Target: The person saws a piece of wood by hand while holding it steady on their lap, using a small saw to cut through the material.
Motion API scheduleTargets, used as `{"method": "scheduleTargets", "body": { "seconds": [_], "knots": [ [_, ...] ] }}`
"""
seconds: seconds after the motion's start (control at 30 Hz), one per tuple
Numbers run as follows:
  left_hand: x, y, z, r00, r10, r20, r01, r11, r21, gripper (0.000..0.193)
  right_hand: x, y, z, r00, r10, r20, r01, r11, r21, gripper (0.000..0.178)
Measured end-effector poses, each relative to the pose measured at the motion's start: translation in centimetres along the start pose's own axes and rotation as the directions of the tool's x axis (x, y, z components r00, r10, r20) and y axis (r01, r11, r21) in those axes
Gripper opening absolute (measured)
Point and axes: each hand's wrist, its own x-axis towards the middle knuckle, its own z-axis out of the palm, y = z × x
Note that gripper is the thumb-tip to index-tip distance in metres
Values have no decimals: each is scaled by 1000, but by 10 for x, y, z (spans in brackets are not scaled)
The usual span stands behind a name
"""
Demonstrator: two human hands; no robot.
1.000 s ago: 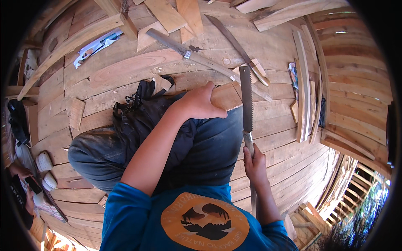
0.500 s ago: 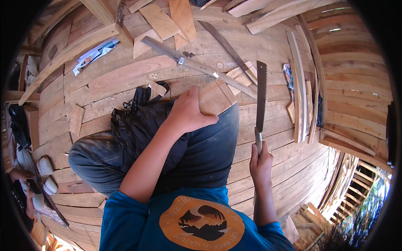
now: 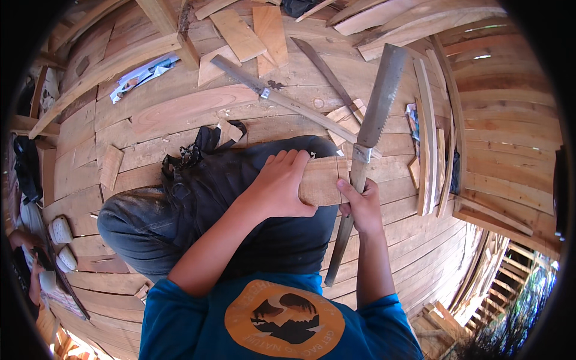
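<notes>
Left grip (image 3: 282, 185) is clasping the wooden block (image 3: 321, 183) over the right thigh (image 3: 315, 231), presumably for steadiness; my right grip (image 3: 363, 207) is holding the handsaw (image 3: 361, 153) by its handle (image 3: 338, 252), blade (image 3: 383, 90) pointing forward, I am judging, for clearance.

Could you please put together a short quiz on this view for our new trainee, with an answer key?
1. Multiple choice: What does the person's left hand hold?
A) A hammer
B) A wooden block
C) A paintbrush

2. True or false: The person's right hand holds a handsaw by its handle.

3. Fill in the blank: As the picture shows it, the handsaw's blade is to the ____ of the wooden block.

Key:
1. B, a wooden block
2. True
3. right
</notes>
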Motion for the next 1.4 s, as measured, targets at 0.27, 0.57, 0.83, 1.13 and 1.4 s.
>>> {"method": "scheduleTargets", "body": {
  "seconds": [0.27,0.57,0.83,1.13,1.4],
  "knots": [
    [0,-15,4,999,42,-10,-43,997,-70,80,11,11,-2,995,13,98,-30,983,183,18],
    [1,-25,10,997,61,-48,-64,996,-63,80,22,22,-5,990,36,138,-67,970,232,15],
    [3,-2,10,996,-80,-39,84,989,121,77,27,10,5,1000,-12,12,13,998,-67,16],
    [-1,-13,14,995,22,-95,-22,1000,5,78,50,34,-3,972,-190,136,181,980,78,16],
    [2,-19,20,996,13,-90,-21,996,-86,79,58,39,-7,967,-151,206,106,972,210,19]
  ]
}}
